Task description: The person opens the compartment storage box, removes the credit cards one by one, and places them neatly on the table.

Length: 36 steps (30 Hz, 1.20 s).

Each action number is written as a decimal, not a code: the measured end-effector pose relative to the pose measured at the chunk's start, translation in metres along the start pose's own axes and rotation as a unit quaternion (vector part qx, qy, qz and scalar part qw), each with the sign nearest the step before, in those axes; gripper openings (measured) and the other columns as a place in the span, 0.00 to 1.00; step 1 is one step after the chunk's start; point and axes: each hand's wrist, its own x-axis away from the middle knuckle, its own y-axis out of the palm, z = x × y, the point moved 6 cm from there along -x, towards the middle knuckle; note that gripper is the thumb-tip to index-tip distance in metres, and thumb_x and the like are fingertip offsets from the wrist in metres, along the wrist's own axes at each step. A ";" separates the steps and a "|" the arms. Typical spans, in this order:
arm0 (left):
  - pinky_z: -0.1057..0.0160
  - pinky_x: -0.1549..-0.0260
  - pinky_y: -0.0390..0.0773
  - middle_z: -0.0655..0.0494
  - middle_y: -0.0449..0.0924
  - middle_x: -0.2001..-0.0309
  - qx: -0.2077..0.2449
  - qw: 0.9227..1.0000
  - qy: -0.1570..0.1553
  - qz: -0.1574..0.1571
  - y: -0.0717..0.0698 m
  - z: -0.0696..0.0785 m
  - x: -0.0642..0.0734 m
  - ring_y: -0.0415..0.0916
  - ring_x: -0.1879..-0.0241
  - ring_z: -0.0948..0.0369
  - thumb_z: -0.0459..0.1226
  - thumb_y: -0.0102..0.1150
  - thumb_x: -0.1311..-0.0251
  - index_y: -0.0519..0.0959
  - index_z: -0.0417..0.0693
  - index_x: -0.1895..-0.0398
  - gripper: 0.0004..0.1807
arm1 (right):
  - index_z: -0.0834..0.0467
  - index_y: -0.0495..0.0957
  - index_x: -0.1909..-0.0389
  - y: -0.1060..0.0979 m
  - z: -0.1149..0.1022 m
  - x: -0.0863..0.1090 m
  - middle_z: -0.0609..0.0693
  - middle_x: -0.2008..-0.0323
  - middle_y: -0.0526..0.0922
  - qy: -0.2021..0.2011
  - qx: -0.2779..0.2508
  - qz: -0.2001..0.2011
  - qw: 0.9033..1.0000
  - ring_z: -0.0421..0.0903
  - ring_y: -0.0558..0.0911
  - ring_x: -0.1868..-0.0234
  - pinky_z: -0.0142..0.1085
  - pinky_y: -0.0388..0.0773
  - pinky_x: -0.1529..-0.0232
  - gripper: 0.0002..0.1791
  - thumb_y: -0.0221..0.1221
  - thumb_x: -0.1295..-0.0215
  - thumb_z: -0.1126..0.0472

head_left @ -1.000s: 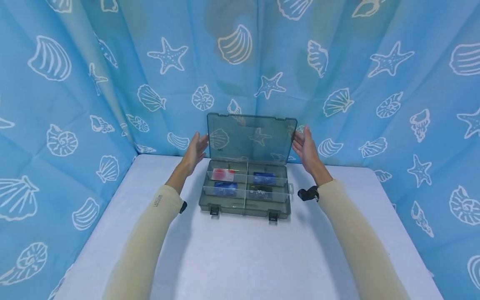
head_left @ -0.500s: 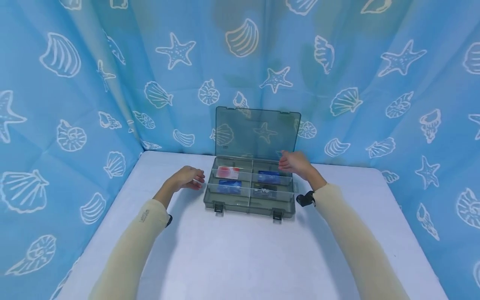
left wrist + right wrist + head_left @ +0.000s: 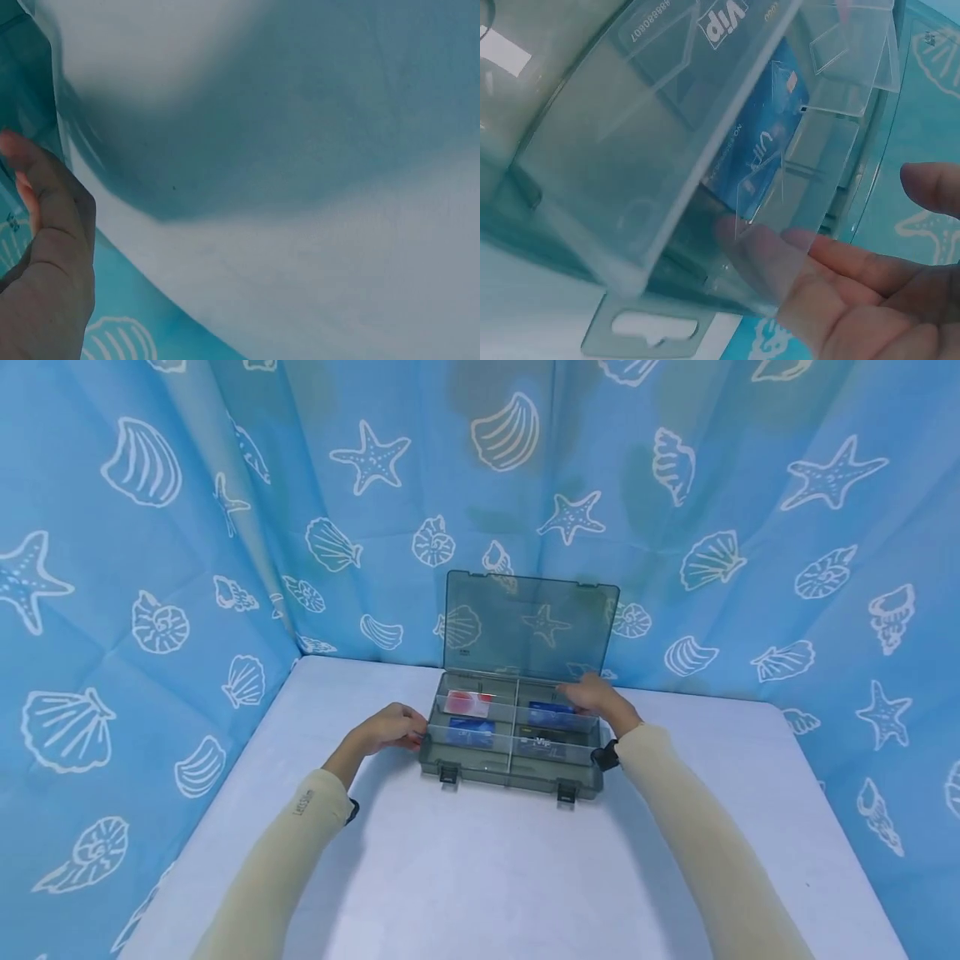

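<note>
A translucent grey plastic box sits on a white table, its see-through lid raised before a blue shell-patterned curtain. The left hand, fingers bent, is at the box's left side; any grip is unclear. The right hand, thumb spread, holding nothing, reaches into the rear right compartment near a blue card; a clear divider bars it from a black VIP card.

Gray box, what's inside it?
A red-and-white card and a blue card in the back row, another blue card and a black card in the middle row. Anything under the right hand at the back right is covered.
</note>
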 end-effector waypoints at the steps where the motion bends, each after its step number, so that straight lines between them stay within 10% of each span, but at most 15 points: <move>1: 0.61 0.60 0.82 0.39 0.75 0.53 0.004 1.000 -0.002 0.001 0.000 -0.001 0.000 0.78 0.62 0.55 0.35 0.53 0.32 0.71 0.30 0.46 0.18 | 0.75 0.42 0.28 0.001 -0.001 0.000 0.71 0.28 0.48 0.001 0.004 -0.002 1.000 0.63 0.65 0.34 0.49 0.72 0.41 0.41 0.47 0.26 0.50; 11: 0.62 0.63 0.81 0.40 0.74 0.55 0.021 1.000 -0.012 -0.005 0.000 -0.001 0.001 0.77 0.66 0.57 0.34 0.53 0.33 0.71 0.31 0.46 0.17 | 0.76 0.52 0.32 0.010 -0.003 -0.005 0.67 0.45 0.66 -0.016 -0.044 -0.002 0.999 0.61 0.73 0.43 0.48 0.71 0.41 0.36 0.49 0.26 0.51; 22: 0.62 0.62 0.81 0.42 0.74 0.58 0.034 0.999 -0.016 -0.014 0.000 -0.006 -0.005 0.77 0.65 0.56 0.34 0.53 0.33 0.71 0.31 0.46 0.17 | 0.71 0.39 0.26 0.004 0.008 -0.009 0.71 0.35 0.62 0.019 -0.129 -0.010 0.991 0.61 0.71 0.38 0.46 0.72 0.41 0.40 0.47 0.24 0.53; 36: 0.61 0.61 0.81 0.42 0.75 0.57 0.031 0.999 -0.018 -0.001 0.001 -0.009 -0.006 0.77 0.63 0.55 0.36 0.53 0.33 0.71 0.33 0.46 0.17 | 0.73 0.47 0.29 0.008 0.008 -0.011 0.71 0.38 0.61 0.031 -0.253 -0.032 0.966 0.62 0.71 0.43 0.46 0.73 0.41 0.28 0.35 0.26 0.68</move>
